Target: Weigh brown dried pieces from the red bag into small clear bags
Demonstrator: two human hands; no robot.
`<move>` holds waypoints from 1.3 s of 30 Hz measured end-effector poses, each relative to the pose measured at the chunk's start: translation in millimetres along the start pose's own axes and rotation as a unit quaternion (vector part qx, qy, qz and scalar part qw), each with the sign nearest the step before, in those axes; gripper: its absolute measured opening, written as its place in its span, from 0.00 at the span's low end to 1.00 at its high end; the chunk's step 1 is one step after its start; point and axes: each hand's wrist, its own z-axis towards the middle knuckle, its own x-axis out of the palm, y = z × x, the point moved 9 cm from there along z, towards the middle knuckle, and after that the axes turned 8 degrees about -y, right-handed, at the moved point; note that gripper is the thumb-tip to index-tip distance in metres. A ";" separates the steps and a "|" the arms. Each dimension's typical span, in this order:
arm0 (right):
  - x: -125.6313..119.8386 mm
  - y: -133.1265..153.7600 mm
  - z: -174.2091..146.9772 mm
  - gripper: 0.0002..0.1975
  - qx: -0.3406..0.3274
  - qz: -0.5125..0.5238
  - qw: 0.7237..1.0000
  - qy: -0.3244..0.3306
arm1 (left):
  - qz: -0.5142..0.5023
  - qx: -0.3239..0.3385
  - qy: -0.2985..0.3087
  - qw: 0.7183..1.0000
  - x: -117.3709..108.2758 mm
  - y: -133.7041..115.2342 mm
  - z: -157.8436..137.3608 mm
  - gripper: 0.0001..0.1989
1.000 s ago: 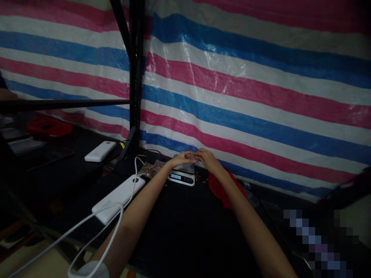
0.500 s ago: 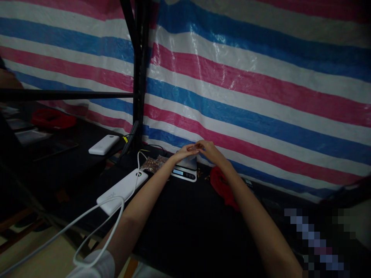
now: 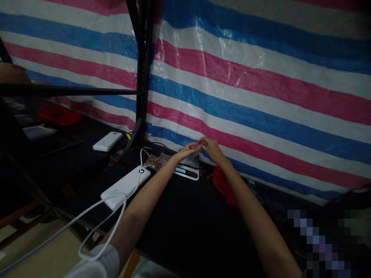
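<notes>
Both of your hands meet above the small digital scale (image 3: pixel 188 168) at the far edge of the black table (image 3: pixel 179 224): your left hand (image 3: pixel 188 150) and right hand (image 3: pixel 211 148) have their fingertips drawn together, touching each other, apparently pinching something small and pale between them, though the dim light hides what it is. That thing sits right over the scale's platform, just clear of it.

Risks, as I judge them: you are working at full arm's reach in poor light, so a small item could slip from your pinch and vanish against the dark table. Loose brown bits lie scattered beside the scale, and the clear bag of brown pieces (image 3: pixel 156 161) sits just left of your left wrist; a sideways sweep of your forearm could knock it or spread more. The white cable (image 3: pixel 95 216) loops off the near white power bank (image 3: pixel 126 186) toward your left sleeve, so pulling your arm back could snag it and drag the bank off the edge. The red cloth (image 3: pixel 222 185) lies under your right forearm and could be dragged along.

Writing: the scale's lit display is too small to read, a faint mark on the near power bank is illegible, and no brand can be made out anywhere.
</notes>
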 end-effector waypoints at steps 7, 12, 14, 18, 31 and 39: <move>-26.7 -8.7 -11.7 0.11 0.017 -0.065 0.989 -0.129 | -0.017 0.004 0.035 0.999 2.2 -2.7 -5.4 0.25; -32.7 -37.2 -69.6 0.13 0.121 -0.082 0.973 -0.179 | -0.021 0.006 0.005 1.000 -10.2 -6.9 -0.9 0.27; -16.6 -56.2 -98.5 0.12 0.144 -0.119 0.977 -0.106 | -0.001 0.014 -0.019 1.000 -17.3 -10.3 1.4 0.27; 5.1 -92.5 -145.5 0.17 0.161 -0.178 0.971 -0.011 | 0.083 0.016 -0.048 0.995 -25.2 -13.6 1.3 0.25; 17.1 -82.7 -153.0 0.07 0.116 -0.118 0.986 0.020 | 0.158 0.005 -0.015 0.987 -21.6 6.2 -0.7 0.27; 25.8 -67.6 -151.2 0.06 0.060 -0.245 0.966 0.063 | 0.230 0.041 0.001 0.972 -17.4 3.2 -1.4 0.25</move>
